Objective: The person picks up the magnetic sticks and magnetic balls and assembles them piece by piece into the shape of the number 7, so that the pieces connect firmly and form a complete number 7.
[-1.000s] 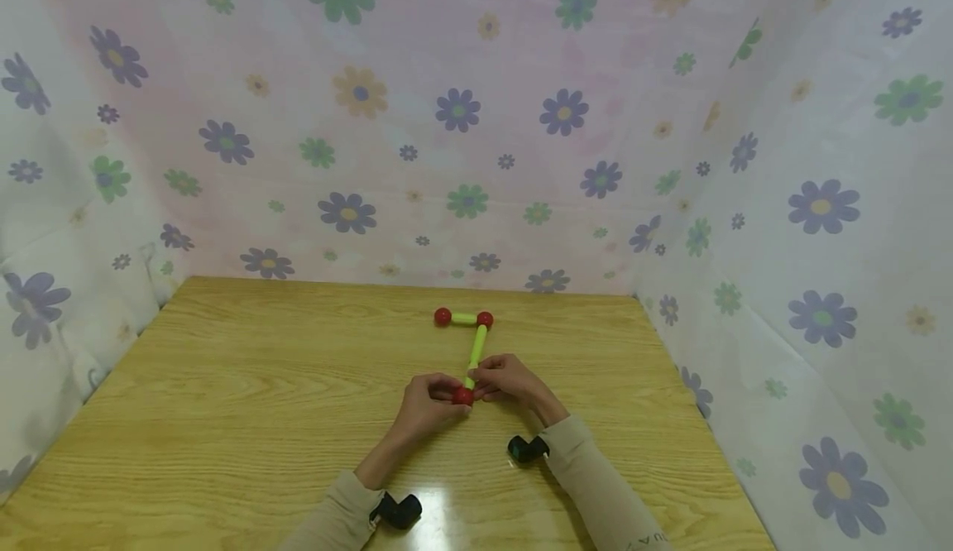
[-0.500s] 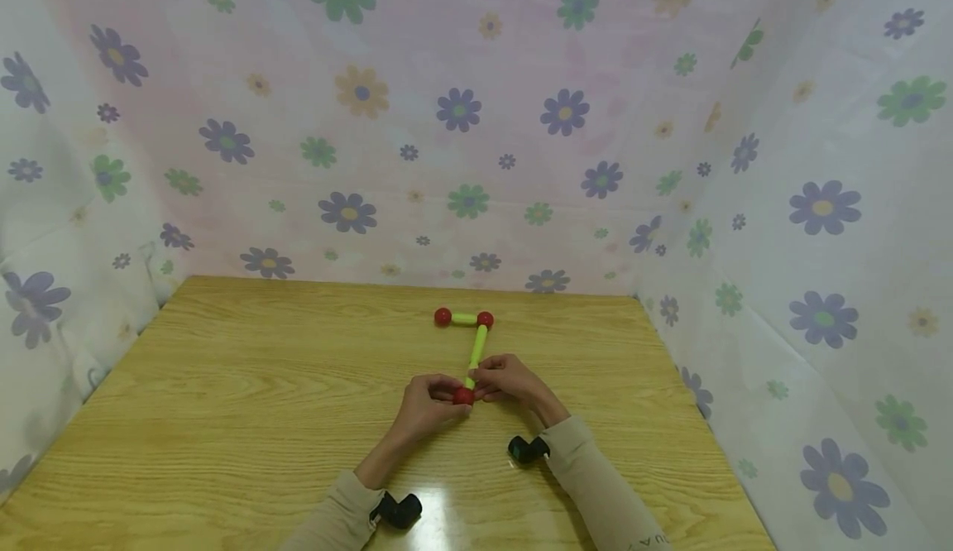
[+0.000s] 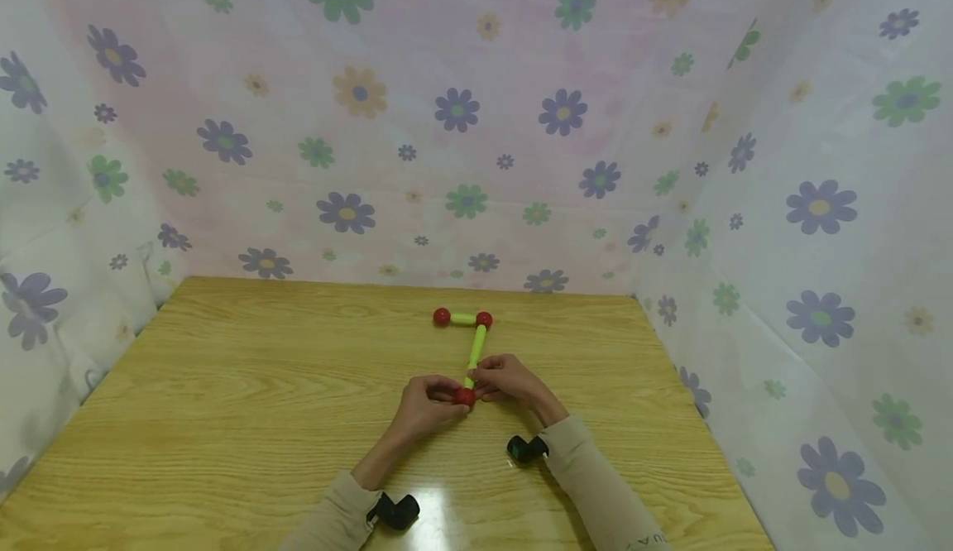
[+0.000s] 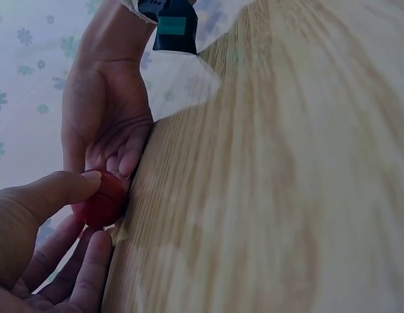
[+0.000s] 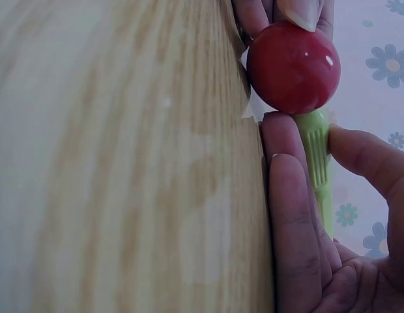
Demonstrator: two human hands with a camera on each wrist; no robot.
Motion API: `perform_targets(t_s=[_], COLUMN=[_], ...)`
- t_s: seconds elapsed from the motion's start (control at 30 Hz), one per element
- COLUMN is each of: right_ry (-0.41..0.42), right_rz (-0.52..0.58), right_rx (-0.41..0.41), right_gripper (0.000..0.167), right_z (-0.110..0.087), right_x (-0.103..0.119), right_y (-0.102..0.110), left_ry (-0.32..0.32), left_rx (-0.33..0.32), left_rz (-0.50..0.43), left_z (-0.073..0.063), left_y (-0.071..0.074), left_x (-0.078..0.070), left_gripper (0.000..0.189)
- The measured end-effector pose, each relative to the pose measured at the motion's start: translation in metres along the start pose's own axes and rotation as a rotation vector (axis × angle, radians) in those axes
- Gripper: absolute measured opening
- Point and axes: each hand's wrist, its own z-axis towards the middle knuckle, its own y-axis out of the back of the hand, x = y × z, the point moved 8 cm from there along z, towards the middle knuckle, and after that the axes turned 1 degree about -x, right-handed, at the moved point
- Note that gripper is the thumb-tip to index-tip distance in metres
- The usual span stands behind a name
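My left hand (image 3: 426, 406) pinches a red ball (image 5: 293, 68) between thumb and fingers, low on the wooden table. Against that ball sits the near end of a yellow-green rod (image 5: 317, 147), which my right hand (image 3: 514, 381) grips between thumb and fingers. Farther up, the rod runs to a second red ball (image 3: 484, 320). From there a shorter yellow-green rod (image 3: 463, 319) leads left to a third red ball (image 3: 442, 317). In the left wrist view the held ball (image 4: 101, 201) hides most of the rod.
The wooden table (image 3: 260, 394) spreads out around both hands. Flower-patterned cloth (image 3: 402, 121) hangs behind it and along both sides. A black wrist camera (image 3: 397, 512) is on the left sleeve, another black camera (image 3: 527, 449) on the right.
The ball in my left hand has shifted very slightly to the right at the rod's end. Both hands otherwise stay in place.
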Motion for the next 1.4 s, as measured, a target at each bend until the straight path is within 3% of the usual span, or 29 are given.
perform_targets(t_s=[0.47,1.0,1.17,1.3,1.4], right_ry=[0.005,0.024,0.04,0.042,0.041], right_rz=[0.012,0.047,0.067,0.083,0.083], right_rx=[-0.01,-0.02,-0.03,-0.019,-0.002], right_gripper=[0.036,0.045,0.043,0.045,0.046], right_z=[-0.001,-0.007,-0.011,-0.015,-0.021], right_x=[0.0,-0.001,-0.003,-0.006,-0.007], right_y=[0.0,0.003,0.004,0.004,0.004], left_ry=[0.004,0.007,0.007,0.019,0.024], left_rx=[0.008,-0.008,-0.025,0.016,0.061], left_rz=[0.013,0.03,0.03,0.027,0.005], left_z=[0.001,0.001,-0.004,-0.007,-0.005], left_y=[0.0,0.001,0.003,0.005,0.007], left_x=[0.002,0.004,-0.005,-0.005,0.003], left_gripper=[0.03,0.031,0.031,0.032,0.034])
